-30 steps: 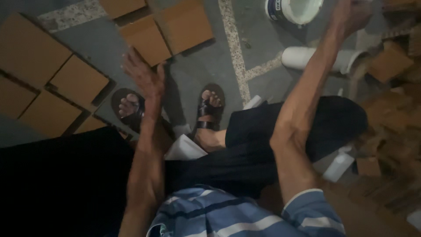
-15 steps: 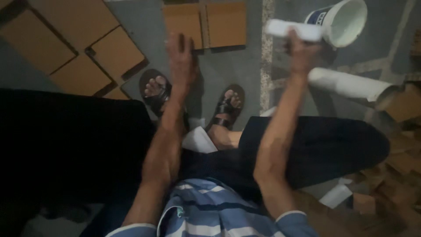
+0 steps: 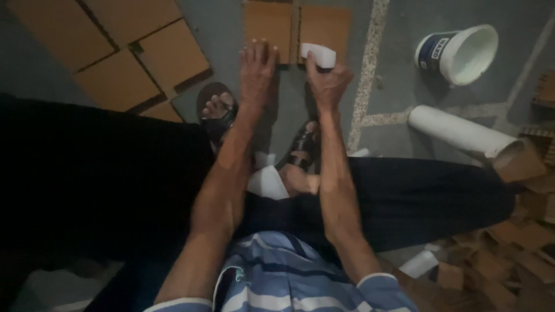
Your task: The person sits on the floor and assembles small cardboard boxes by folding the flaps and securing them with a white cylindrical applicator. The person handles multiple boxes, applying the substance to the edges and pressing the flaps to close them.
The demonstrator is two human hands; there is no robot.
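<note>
while the right hand (image 3: pixel 328 81) grips a small white block (image 3: pixel 319 55) at its fingertips, the left hand (image 3: pixel 256 68) lies flat and unclenched just beside it; two brown tiles (image 3: pixel 272 23) sit under and just beyond both hands; a white bucket (image 3: pixel 459 53) and white pipe (image 3: pixel 457 132) lie well off to the gripping hand's right

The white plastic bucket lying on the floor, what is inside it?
The white plastic bucket lies tipped on the grey floor, its mouth facing the camera. Only a pale, whitish inner wall shows; the very bottom is too dim to make out.
</note>
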